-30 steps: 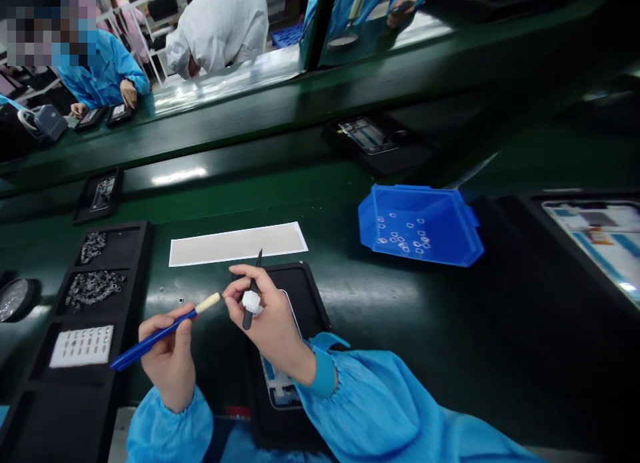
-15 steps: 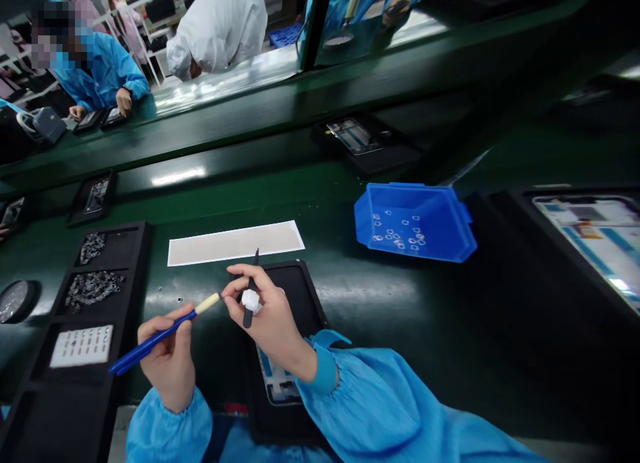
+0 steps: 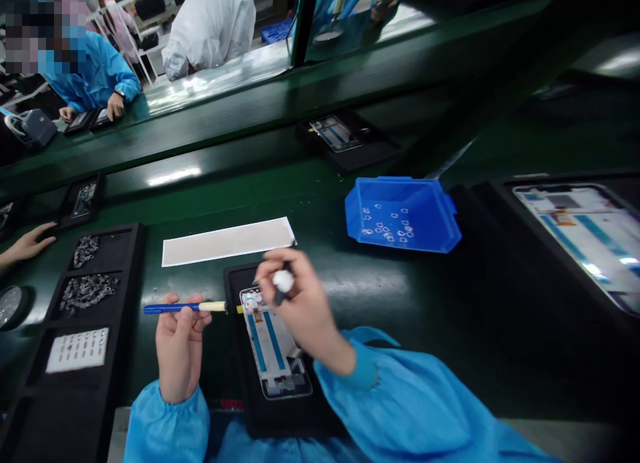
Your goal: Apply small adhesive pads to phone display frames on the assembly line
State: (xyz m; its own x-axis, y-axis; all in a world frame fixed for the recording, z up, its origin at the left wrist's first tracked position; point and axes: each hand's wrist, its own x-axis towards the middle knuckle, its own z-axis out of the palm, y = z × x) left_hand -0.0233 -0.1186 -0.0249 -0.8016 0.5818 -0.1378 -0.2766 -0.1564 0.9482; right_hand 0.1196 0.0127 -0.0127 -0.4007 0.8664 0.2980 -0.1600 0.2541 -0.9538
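My left hand (image 3: 180,346) is closed around a blue pen-like tool (image 3: 173,308) with a cream-coloured end, held level and pointing right. My right hand (image 3: 305,303), somewhat blurred, grips black tweezers with a white wrap (image 3: 283,281) above the upper right of an opened phone (image 3: 274,353). The phone shows blue strips on its pale inside and lies in a black tray (image 3: 253,409). My right hand covers part of the phone, and the tweezers' tips are hard to make out.
A black compartment tray (image 3: 107,376) with small dark parts and a white card (image 3: 77,350) stands left. A pale strip (image 3: 227,241) lies ahead, and a blue bin (image 3: 403,216) with small frames is to its right. Another person's hand (image 3: 30,245) reaches in from the left.
My right hand has moved right with the tweezers, away from the blue tool, uncovering the phone. The blue tool has swung level. Another person's hand has come in at the left.
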